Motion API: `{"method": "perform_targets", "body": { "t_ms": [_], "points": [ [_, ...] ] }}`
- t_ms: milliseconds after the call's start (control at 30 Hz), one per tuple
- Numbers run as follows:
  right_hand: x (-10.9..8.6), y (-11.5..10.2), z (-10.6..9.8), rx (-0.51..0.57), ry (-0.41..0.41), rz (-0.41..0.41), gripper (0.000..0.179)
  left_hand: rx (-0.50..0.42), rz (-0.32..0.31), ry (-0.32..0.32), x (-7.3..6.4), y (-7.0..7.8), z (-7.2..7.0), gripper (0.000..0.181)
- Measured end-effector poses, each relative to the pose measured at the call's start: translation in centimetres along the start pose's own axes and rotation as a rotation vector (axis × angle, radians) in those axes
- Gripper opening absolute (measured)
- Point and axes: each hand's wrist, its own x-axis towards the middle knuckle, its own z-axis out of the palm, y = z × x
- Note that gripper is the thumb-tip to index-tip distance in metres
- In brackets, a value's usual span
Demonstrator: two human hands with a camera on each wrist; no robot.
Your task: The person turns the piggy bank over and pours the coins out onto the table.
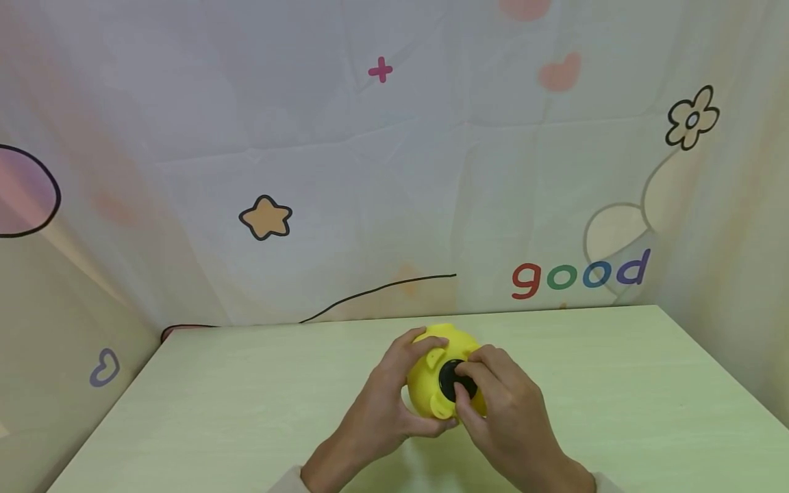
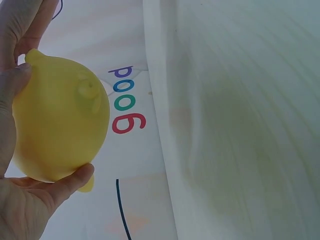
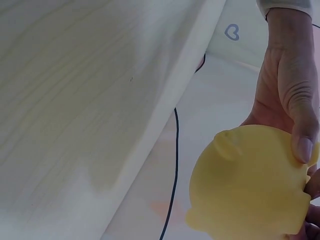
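A round yellow piggy bank [image 1: 425,380] with small stubby feet is held up over the table, its underside with a black round plug [image 1: 448,381] turned toward the head camera. My left hand [image 1: 383,394] grips the bank from the left, fingers over the top and thumb underneath. At the plug, my right hand [image 1: 511,404] pinches with its thumb and curled fingers. The smooth yellow bank [image 2: 60,120] fills the left side of the left wrist view. In the right wrist view the bank [image 3: 245,180] shows side-on, with the plug hidden.
A pale wood-grain table [image 1: 246,404] lies below the hands. Behind it hangs a light curtain [image 1: 345,192] printed with a star, a flower, hearts and the word "good".
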Motion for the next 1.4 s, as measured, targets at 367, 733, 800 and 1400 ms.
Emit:
{"method": "perform_targets", "body": {
  "t_ms": [367,733,800,1400],
  "points": [
    [0.02,0.2,0.01,0.017,-0.019,-0.017,0.023,0.001,0.012,-0.012,-0.03,-0.11,0.04,0.09],
    [0.01,0.33,0.08,0.012,-0.009,-0.059,0.019,-0.003,0.006,-0.019,-0.07,-0.33,0.13,0.09],
    [-0.01,0.34,0.12,0.005,-0.008,-0.065,0.018,-0.004,0.004,-0.023,-0.08,-0.35,0.14,0.089],
    [-0.28,0.39,0.05,-0.01,-0.018,-0.059,0.018,0.039,-0.019,-0.028,-0.07,-0.37,0.31,0.09]
  ]
}}
